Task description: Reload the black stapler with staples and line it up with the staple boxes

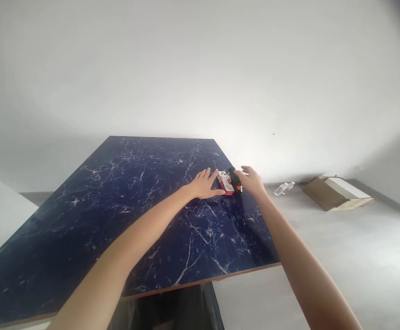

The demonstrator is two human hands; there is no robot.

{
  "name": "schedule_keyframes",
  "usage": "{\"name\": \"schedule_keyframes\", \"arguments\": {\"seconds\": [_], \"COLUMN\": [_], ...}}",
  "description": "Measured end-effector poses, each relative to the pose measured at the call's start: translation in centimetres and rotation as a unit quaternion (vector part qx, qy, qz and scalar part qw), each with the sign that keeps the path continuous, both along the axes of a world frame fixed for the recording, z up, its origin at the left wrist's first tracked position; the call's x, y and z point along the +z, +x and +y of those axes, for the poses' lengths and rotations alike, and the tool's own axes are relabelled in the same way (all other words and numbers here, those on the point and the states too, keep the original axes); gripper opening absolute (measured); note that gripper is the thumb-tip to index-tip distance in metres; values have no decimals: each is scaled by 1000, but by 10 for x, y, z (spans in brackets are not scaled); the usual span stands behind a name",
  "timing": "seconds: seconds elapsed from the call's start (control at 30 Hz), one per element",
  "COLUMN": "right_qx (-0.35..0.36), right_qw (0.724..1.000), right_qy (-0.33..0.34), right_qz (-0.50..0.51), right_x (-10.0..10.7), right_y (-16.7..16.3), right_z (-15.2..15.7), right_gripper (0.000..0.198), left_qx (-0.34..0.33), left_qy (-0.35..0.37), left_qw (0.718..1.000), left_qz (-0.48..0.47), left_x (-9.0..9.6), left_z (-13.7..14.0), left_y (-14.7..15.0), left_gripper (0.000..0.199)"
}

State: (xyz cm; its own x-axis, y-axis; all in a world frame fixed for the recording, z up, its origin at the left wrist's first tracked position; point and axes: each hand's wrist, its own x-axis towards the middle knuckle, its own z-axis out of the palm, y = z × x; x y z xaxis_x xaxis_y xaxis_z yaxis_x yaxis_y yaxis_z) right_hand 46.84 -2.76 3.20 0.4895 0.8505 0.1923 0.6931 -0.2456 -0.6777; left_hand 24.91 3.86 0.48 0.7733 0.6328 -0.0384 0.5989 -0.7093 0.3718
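Note:
A small red-and-white box (225,182) lies near the right edge of the blue marbled table (145,192). Right up against its right side is a black object with an orange end (235,179); its exact kind is too small to make out. My left hand (204,184) rests at the left of the box, fingers spread, with the index finger and thumb reaching its edge. On the other side, my right hand (252,180) is at the black object, its fingers stretched out and apart, one touching the top of it.
On the floor to the right lie clear plastic bottles (284,188) and an open cardboard box (327,195). A white wall (186,68) rises behind the table. Something black (172,309) stands under the table's front edge.

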Motion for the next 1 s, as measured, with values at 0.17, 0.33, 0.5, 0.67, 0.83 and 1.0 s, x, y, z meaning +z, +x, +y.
{"name": "schedule_keyframes", "arguments": {"seconds": [0.17,0.33,0.5,0.67,0.83,1.0], "right_qx": [107,436,510,520,512,510], "right_qw": [980,883,837,835,841,842], "right_qy": [142,61,54,58,54,55], "right_qz": [-89,-163,-190,-170,-169,-168], "right_x": [21,-6,-43,-41,-41,-44], "right_y": [-87,-205,-243,-225,-224,-226], "right_z": [6,-1,-5,-5,-7,-8], "right_gripper": [55,87,78,61,58,57], "left_qx": [49,179,144,103,109,109], "left_qy": [67,177,166,137,129,128], "left_qw": [995,966,976,985,985,986], "left_qz": [-60,-67,4,-6,-20,-21], "left_x": [16,19,-3,-15,-18,-20], "left_z": [-9,-21,-35,-39,-36,-36], "left_y": [-97,-193,-215,-201,-200,-201], "left_gripper": [84,53,39,39,38,36]}}
